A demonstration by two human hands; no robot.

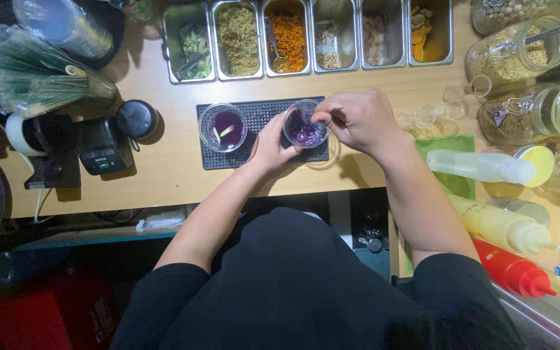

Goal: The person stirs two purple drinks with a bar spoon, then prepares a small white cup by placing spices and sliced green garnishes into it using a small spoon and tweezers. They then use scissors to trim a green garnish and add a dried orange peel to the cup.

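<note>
**Two hands at a glass of purple drink**

Near the centre of the frame, the left hand (271, 146) wraps the near side of a clear glass (305, 125) of purple liquid with ice, holding it where it stands on the right end of a black bar mat (257, 116). The right hand (358, 120) comes in from the right, fingers pinched together over the rim of that glass; whether anything is between the fingertips cannot be told.

On the left end of the mat stands a second glass (223, 127), darker purple, with pale green slivers floating in it. The mat lies on a wooden counter (163, 175).

Along the top of the frame runs a row of steel pans (309, 35) with garnishes: green, tan, orange, pale. Glass jars (520, 52) fill the upper right. At the right edge lie squeeze bottles (487, 168), one clear, one yellow, one red. At the left sits a black device (102, 146) beside a round black lid (137, 118), with a bundle of green stalks (34, 81) in plastic above.
</note>
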